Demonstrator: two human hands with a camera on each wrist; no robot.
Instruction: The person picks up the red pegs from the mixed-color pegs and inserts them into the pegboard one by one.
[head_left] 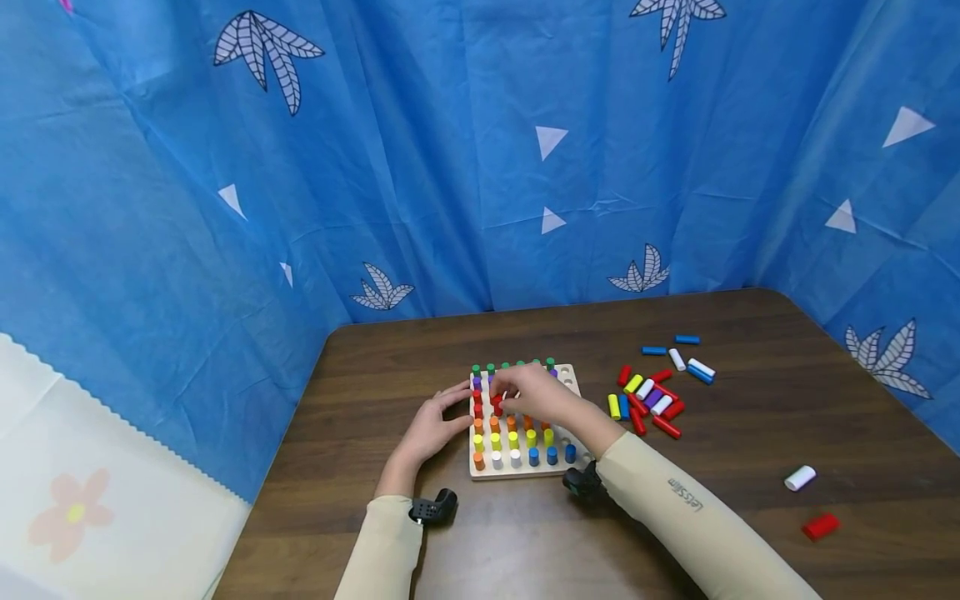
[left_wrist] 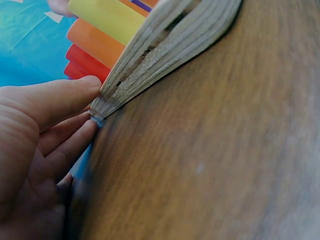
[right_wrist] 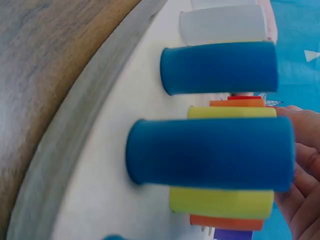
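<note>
A light wooden pegboard (head_left: 525, 473) holds rows of coloured pegs: green and purple at the back, then red, orange and yellow, with white and blue along the front. My left hand (head_left: 432, 429) rests against the board's left edge, its thumb (left_wrist: 75, 95) and fingertips spread along that edge. Over the board, my right hand (head_left: 536, 392) pinches a red peg (head_left: 497, 400) in the red row. In the right wrist view a blue peg (right_wrist: 210, 152) stands close to the camera and partly covers that hand's fingers.
Right of the board lies a loose pile of pegs, among them a yellow peg (head_left: 614, 407) and a red peg (head_left: 667, 427). A white peg (head_left: 800, 477) and another red peg (head_left: 821, 526) lie nearer the right edge of the brown table (head_left: 360, 367). Blue curtains (head_left: 480, 167) hang behind.
</note>
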